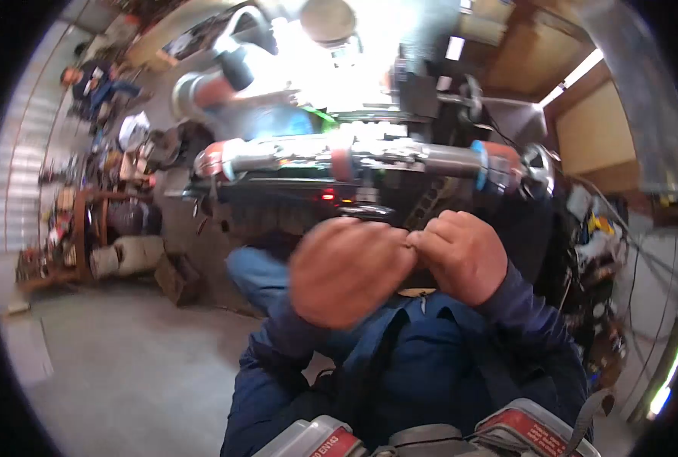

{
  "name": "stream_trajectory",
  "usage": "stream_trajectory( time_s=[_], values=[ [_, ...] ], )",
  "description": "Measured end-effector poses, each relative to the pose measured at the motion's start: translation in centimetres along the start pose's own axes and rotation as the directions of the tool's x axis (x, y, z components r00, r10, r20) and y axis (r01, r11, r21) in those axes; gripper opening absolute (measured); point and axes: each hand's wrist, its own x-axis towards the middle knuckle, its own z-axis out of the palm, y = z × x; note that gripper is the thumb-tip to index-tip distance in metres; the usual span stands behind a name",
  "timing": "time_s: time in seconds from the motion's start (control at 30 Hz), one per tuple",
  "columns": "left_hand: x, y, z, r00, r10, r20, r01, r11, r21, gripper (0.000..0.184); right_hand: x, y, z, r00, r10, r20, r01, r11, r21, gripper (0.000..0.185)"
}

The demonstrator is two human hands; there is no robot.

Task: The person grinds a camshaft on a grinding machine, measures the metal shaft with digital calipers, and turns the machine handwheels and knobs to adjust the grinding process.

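My left hand (350,270) is raised in front of my lap, blurred by motion, its fingers curled inward. Beside it, my right hand (465,255) is closed, thumb and forefinger pinched together. The fingertips of both hands meet; anything small between them is too hidden to make out. Just beyond the hands lies a long shiny metal cylinder (293,158) with reddish bands (342,158), mounted crosswise on a dark machine. A small red light (327,196) glows below the cylinder.
A handwheel (537,169) sits at the cylinder's right end. Bright glare covers the back. To the left, a person (99,84) sits near cluttered shelves (84,236). A wooden box (177,278) stands on the concrete floor (126,365). Cables and piled items (598,236) are at right.
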Motion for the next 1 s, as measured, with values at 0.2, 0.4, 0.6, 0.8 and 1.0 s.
stream_trajectory(
  time_s=[0.2,0.4,0.6,0.8,1.0],
  values=[
    [-4.7,0.2,1.8,0.796,-0.53,0.291,0.604,0.726,-0.33,0.057,5.5,-1.1,3.1,0.972,-0.235,0.02,0.232,0.968,0.1,0.036],
    [-7.6,-8.3,0.4,0.76,-0.65,0.012,0.641,0.747,-0.177,0.016,9.6,1.4,1.8,0.971,0.062,-0.231,-0.057,0.998,0.026,0.034],
    [-5.4,-16.4,-0.7,0.85,-0.523,0.059,0.517,0.851,0.087,0.01,13.6,2.0,4.7,0.983,-0.049,-0.178,0.01,0.976,-0.217,0.033],
    [-6.3,-17.4,1.4,0.854,-0.503,0.131,0.491,0.864,0.114,0.011,17.4,2.8,10.0,0.991,0.012,-0.134,-0.042,0.972,-0.229,0.036],
    [-6.3,-16.9,1.5,0.848,-0.488,0.206,0.466,0.872,0.15,0.018,18.2,3.0,11.1,0.991,-0.022,-0.134,-0.009,0.975,-0.223,0.029]
  ],
)
